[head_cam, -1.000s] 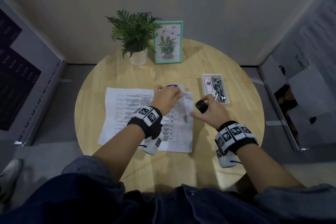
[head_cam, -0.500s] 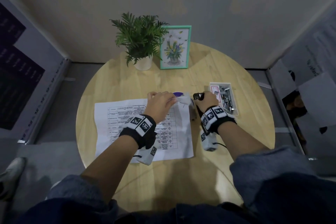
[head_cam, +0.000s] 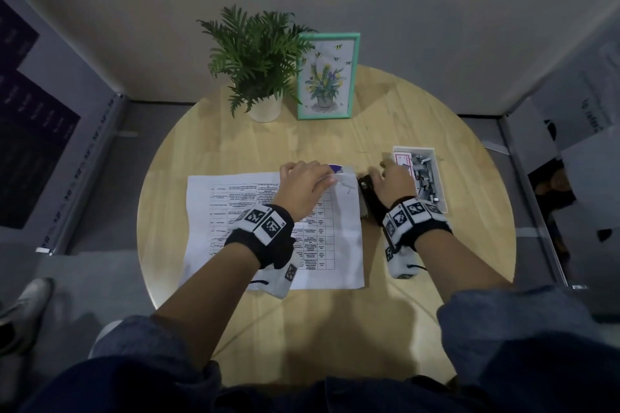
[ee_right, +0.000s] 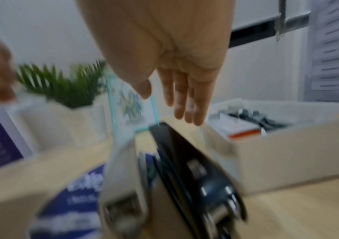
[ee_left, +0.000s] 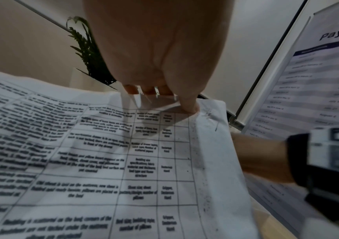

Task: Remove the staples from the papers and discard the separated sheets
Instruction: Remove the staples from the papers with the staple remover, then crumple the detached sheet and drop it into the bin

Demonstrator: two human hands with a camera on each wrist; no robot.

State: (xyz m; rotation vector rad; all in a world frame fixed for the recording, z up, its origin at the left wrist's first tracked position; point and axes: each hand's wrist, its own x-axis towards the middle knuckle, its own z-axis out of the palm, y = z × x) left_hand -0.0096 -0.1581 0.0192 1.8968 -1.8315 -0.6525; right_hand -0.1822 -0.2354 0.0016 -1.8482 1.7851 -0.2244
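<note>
White papers [head_cam: 208, 211], teal picture frame [head_cam: 328, 75].

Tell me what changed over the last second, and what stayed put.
The right hand brought the black stapler from mid-air down beside the far right corner of the papers, by the staple box; its fingers are now straight above it, apparently letting go. The left hand still pinches that corner; papers, plant and picture look unmoved.
</note>
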